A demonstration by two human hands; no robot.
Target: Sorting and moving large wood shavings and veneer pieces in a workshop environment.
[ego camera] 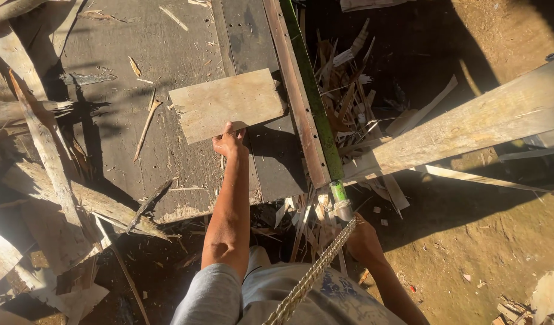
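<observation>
A broad, dark wooden platform [163, 48] fills the upper left, littered with splinters. A long pale plank [469, 123] slants across the right. On the platform lies a flat rectangular board [226, 103], and the left hand [230, 143] grips its near edge, fingers clamped on it. The right hand [362, 238] sits low in shadow at the end of a green pole [316, 102], probably closed around it, beside a twisted rope [313, 274]

Your left hand [230, 142] stretches far forward, arm straight, fingers pinched shut; your right hand [362, 236] sits low by your hip, fingers curled.
</observation>
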